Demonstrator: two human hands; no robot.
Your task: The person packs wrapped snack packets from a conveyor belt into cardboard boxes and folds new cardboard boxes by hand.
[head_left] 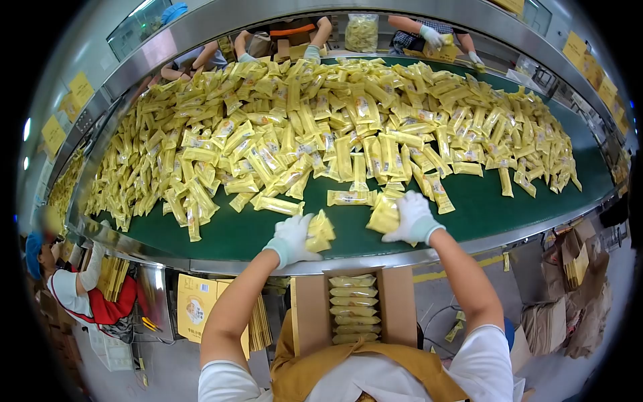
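My left hand (293, 240), in a white glove, is closed on yellow snack packets (321, 232) at the near edge of the green belt. To its right, my gloved right hand (412, 219) grips more yellow packets (384, 213) just above the belt. A single packet (351, 197) lies flat between and beyond the hands. The large heap of yellow packets (321, 127) covers the belt ahead. Below my hands, close to my body, stands an open cardboard box (311, 308) with a row of packets (353, 301) stacked inside. How many packets each hand holds is partly hidden by fingers.
The belt's metal edge (234, 266) runs between the belt and the box. Flattened yellow cartons (196, 307) stand at lower left, near a co-worker in a red apron (120, 299). Brown paper sacks (546, 325) lie at right. Other people's gloved hands (432, 37) work across the belt.
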